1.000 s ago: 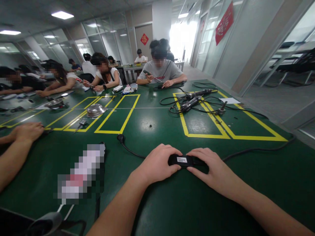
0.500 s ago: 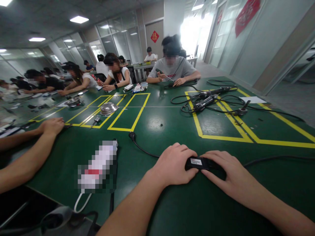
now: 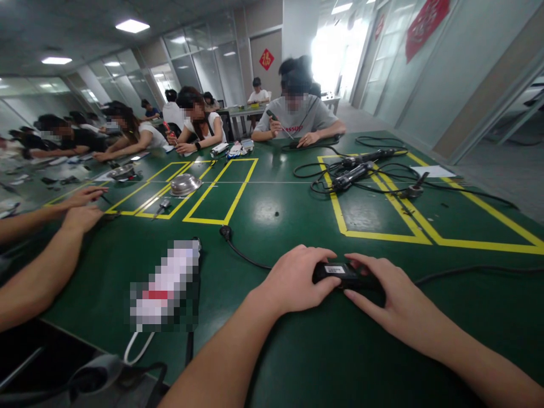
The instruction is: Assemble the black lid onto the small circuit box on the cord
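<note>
Over the green table, my left hand [image 3: 297, 279] grips the left end of a black power adapter [image 3: 346, 274], a slim block with a small white label. My right hand [image 3: 385, 283] curves around its right end, fingers on the far side and thumb on the near side. Part of the adapter is hidden by both hands. From my left hand a black cord [image 3: 247, 259] runs to a plug [image 3: 225, 232] lying on the table. Another black cord [image 3: 467, 270] leads off to the right from beside my right hand.
A blurred-out white and red item [image 3: 165, 289] lies left of my left forearm. Farther off are a metal bowl [image 3: 185, 185] and black corded tools [image 3: 352, 177] among yellow tape outlines. A neighbour's hands [image 3: 83, 218] rest at left; a co-worker [image 3: 297, 113] sits opposite.
Both my hands and the adapter have shifted slightly left and up in the picture. The neighbour's hands at left have moved apart, with a second hand now showing.
</note>
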`<action>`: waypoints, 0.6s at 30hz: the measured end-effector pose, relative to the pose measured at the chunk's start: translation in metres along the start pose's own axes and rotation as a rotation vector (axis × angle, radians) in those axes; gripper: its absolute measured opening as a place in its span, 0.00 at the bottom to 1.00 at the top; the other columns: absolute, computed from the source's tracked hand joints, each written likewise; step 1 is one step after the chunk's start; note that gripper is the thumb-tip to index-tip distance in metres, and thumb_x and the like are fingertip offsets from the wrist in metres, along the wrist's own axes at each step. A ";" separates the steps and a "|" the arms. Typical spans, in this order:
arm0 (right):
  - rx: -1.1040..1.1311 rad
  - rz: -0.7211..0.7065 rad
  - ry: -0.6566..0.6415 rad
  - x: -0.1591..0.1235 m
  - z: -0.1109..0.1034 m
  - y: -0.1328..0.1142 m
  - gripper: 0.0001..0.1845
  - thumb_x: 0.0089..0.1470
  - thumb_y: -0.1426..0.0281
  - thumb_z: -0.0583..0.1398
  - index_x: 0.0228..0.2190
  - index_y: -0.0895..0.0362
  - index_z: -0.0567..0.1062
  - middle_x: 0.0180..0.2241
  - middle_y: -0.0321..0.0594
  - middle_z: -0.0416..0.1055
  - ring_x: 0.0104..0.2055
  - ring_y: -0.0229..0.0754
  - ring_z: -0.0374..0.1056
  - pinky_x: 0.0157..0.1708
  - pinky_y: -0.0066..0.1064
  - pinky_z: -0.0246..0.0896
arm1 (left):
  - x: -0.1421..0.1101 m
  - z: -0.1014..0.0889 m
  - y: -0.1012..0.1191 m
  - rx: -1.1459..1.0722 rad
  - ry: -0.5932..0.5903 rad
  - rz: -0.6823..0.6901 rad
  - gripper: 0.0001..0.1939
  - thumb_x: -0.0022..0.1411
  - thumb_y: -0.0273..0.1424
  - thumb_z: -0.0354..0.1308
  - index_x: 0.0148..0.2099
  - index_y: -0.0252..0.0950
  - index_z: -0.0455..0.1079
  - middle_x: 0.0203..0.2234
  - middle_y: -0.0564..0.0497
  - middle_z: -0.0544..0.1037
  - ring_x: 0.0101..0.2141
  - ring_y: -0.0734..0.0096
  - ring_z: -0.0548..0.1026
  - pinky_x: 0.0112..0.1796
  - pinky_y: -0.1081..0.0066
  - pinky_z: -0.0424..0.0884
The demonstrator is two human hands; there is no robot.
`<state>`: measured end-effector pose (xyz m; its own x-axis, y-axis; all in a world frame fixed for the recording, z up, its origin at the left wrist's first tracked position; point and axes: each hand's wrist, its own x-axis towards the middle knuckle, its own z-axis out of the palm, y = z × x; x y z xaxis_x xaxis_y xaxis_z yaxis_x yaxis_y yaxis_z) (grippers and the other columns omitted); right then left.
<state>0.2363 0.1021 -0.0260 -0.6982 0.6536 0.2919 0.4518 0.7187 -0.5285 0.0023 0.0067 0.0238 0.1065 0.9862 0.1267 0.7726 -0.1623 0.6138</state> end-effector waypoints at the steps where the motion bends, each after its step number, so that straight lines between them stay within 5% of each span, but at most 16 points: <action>1: -0.004 0.001 0.006 0.000 0.001 0.000 0.30 0.63 0.52 0.65 0.61 0.49 0.74 0.51 0.51 0.83 0.50 0.62 0.81 0.48 0.53 0.79 | 0.000 0.000 -0.001 -0.008 0.019 -0.012 0.20 0.72 0.38 0.66 0.63 0.40 0.76 0.56 0.45 0.85 0.55 0.52 0.80 0.59 0.53 0.76; 9: 0.019 0.005 0.040 -0.001 0.006 0.003 0.32 0.64 0.53 0.65 0.64 0.50 0.70 0.47 0.48 0.82 0.47 0.58 0.80 0.51 0.53 0.78 | 0.004 0.004 -0.010 0.041 0.099 -0.075 0.17 0.74 0.30 0.64 0.62 0.39 0.77 0.58 0.45 0.84 0.58 0.51 0.77 0.63 0.51 0.73; 18: 0.026 0.012 -0.016 0.003 -0.004 -0.008 0.23 0.63 0.58 0.64 0.58 0.50 0.77 0.48 0.48 0.83 0.49 0.58 0.80 0.50 0.52 0.78 | 0.007 0.003 -0.016 -0.044 0.101 -0.086 0.12 0.71 0.22 0.61 0.53 0.39 0.79 0.55 0.46 0.85 0.57 0.55 0.80 0.63 0.54 0.74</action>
<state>0.2328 0.0996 -0.0173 -0.7019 0.6579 0.2729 0.4453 0.7043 -0.5528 -0.0076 0.0167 0.0120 -0.0242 0.9887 0.1481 0.7475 -0.0805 0.6593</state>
